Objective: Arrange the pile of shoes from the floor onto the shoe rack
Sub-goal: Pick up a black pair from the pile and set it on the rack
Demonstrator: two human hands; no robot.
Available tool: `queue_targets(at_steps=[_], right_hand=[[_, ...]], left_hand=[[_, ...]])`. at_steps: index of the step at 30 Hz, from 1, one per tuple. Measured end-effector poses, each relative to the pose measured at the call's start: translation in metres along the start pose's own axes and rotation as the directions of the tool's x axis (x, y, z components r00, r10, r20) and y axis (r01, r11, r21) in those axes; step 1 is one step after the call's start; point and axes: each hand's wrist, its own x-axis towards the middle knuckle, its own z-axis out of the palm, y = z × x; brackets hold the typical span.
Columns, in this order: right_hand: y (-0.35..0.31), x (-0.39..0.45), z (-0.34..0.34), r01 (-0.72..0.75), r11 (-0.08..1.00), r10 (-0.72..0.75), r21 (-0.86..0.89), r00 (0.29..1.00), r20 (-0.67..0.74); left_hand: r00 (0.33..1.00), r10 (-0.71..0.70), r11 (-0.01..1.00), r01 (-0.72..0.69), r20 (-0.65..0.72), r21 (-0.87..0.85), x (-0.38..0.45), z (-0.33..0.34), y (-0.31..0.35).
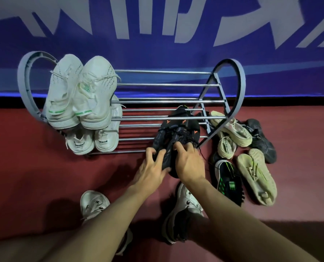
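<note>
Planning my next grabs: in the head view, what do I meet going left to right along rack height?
Rack's left end loop → white shoes with green trim → bare rack bars → black shoes under both hands → rack's right end loop → pile of shoes on the floor.

On the lower tier of the shoe rack (176, 100), the right white sneaker (106, 141) reads "DESIGNE" on its heel tab; its neighbour's tab is partly legible. Right of the rack, a cream sneaker (226, 146) reads "PRORE". The blue banner's (157, 50) large white characters are cut off, unreadable.
</note>
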Motion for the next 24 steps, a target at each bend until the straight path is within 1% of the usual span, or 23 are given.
queue_targets(at_steps=[2, 4, 6, 7, 9, 10, 12, 13, 14, 15, 18, 19, 21, 24], right_hand=[[0.005, -0.001, -0.003, -0.036, 0.999, 0.033, 0.035, 0.995, 0.097], [0.012, 0.001, -0.006, -0.028, 0.999, 0.026, 0.018, 0.992, 0.121], [0.017, 0.001, -0.006, 0.001, 0.995, -0.013, 0.101, 0.992, 0.123], [0.018, 0.000, -0.005, 0.044, 0.988, -0.061, 0.147, 0.992, 0.112], [0.020, -0.004, 0.001, 0.150, 0.976, -0.168, 0.155, 0.980, 0.106], [0.021, -0.006, 0.002, 0.163, 0.974, -0.183, 0.156, 0.975, 0.127], [0.023, -0.010, 0.001, 0.118, 0.970, -0.165, 0.214, 0.962, 0.216], [0.024, -0.012, 0.000, 0.112, 0.969, -0.165, 0.220, 0.957, 0.239], [0.024, -0.015, -0.002, 0.115, 0.973, -0.161, 0.202, 0.960, 0.230], [0.025, -0.016, -0.002, 0.121, 0.982, -0.149, 0.146, 0.969, 0.197], [0.028, -0.012, -0.003, 0.080, 0.989, -0.071, -0.124, 0.995, 0.073], [0.029, -0.009, -0.005, 0.071, 0.987, -0.063, -0.146, 0.996, 0.058], [0.032, -0.004, -0.015, 0.063, 0.993, -0.060, -0.097, 0.998, 0.026], [0.036, 0.002, -0.025, 0.101, 0.992, -0.102, -0.073, 0.995, -0.007]], left_hand=[[0.999, 0.009, 1.000, -0.009, 0.052, 0.005, 0.003, -0.005, 0.007], [0.992, 0.008, 1.000, -0.011, 0.124, 0.026, 0.006, -0.010, 0.010], [0.983, -0.012, 0.999, 0.005, 0.181, 0.036, 0.009, -0.016, 0.011], [0.982, -0.016, 0.999, 0.010, 0.188, 0.030, 0.010, -0.019, 0.011], [0.984, -0.011, 1.000, 0.008, 0.178, 0.013, 0.012, -0.022, 0.011], [0.986, -0.009, 1.000, 0.008, 0.169, 0.007, 0.013, -0.023, 0.012], [0.991, -0.013, 1.000, 0.013, 0.131, 0.005, 0.014, -0.026, 0.013], [0.994, -0.016, 1.000, 0.015, 0.109, 0.012, 0.014, -0.027, 0.015], [0.996, -0.012, 1.000, 0.011, 0.087, 0.021, 0.014, -0.028, 0.018], [0.998, -0.003, 1.000, 0.001, 0.069, 0.028, 0.014, -0.029, 0.021], [0.999, 0.022, 0.999, -0.024, 0.040, 0.044, 0.012, -0.028, 0.035], [0.999, 0.026, 0.998, -0.027, 0.031, 0.059, 0.012, -0.028, 0.038], [0.999, 0.017, 0.995, -0.020, 0.031, 0.095, 0.013, -0.027, 0.042], [0.999, -0.012, 0.993, 0.008, 0.034, 0.115, 0.016, -0.026, 0.044]])
